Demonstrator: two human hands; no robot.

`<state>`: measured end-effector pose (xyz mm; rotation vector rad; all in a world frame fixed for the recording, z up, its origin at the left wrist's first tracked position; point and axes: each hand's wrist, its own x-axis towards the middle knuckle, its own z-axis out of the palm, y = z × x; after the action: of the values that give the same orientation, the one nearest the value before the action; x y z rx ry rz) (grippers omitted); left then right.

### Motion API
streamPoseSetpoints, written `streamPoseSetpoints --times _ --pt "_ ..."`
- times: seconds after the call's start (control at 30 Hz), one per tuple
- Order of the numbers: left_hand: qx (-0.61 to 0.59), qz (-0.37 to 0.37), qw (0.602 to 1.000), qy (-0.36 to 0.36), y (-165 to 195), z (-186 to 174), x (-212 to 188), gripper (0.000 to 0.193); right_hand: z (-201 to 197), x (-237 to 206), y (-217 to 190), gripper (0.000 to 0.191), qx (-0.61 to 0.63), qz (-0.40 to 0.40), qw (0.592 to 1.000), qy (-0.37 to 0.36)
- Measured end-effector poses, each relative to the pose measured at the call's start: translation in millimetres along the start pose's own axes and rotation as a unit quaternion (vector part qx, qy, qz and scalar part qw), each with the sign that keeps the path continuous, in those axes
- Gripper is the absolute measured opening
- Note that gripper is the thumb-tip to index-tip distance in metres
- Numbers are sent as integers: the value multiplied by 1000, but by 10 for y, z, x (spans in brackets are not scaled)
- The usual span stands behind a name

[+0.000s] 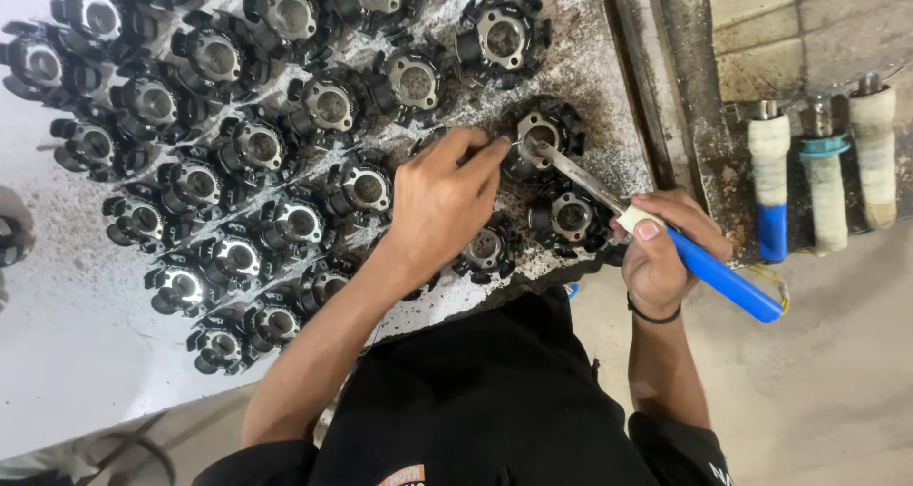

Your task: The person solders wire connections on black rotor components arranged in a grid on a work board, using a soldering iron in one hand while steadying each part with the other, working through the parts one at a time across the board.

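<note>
Fingers point(490, 151) of the left hand point(439, 205) stretch out and press on the edge of a round black part with a silver ring point(544, 129). This hand grips nothing; its fingertips just touch the part and hold it down. The right hand point(663, 242) is closed tight around a tool with a blue handle point(723, 279). The thumb lies on the white tape near the top of the handle. The tool's flat metal end point(571, 167) reaches up and left into the silver middle of the same part.

That part sits near the right edge of a dirty white table point(67, 353), with dark crumbs all around it. Another part just like it point(571, 218) lies right below, between the two hands. Many more black parts point(238, 153) lie in rows across the table to the left. Three other tools with wrapped handles point(823, 177) stand side by side on the right, well apart from the hands.
</note>
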<state>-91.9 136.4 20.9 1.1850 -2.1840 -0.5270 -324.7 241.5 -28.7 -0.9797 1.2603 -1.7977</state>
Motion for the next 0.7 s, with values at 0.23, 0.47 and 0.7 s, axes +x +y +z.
streamPoseSetpoints --times 0.23,0.47,0.7 --pt "-25 4 999 -39 -28 -30 134 18 -8 -18 -10 33 -9 7 1000 -1" --pt "-42 1 998 -50 -26 -37 198 17 17 -2 6 32 -11 -8 1000 3" --pt "-52 17 994 -92 0 -112 219 18 0 -2 13 30 11 15 1000 1"
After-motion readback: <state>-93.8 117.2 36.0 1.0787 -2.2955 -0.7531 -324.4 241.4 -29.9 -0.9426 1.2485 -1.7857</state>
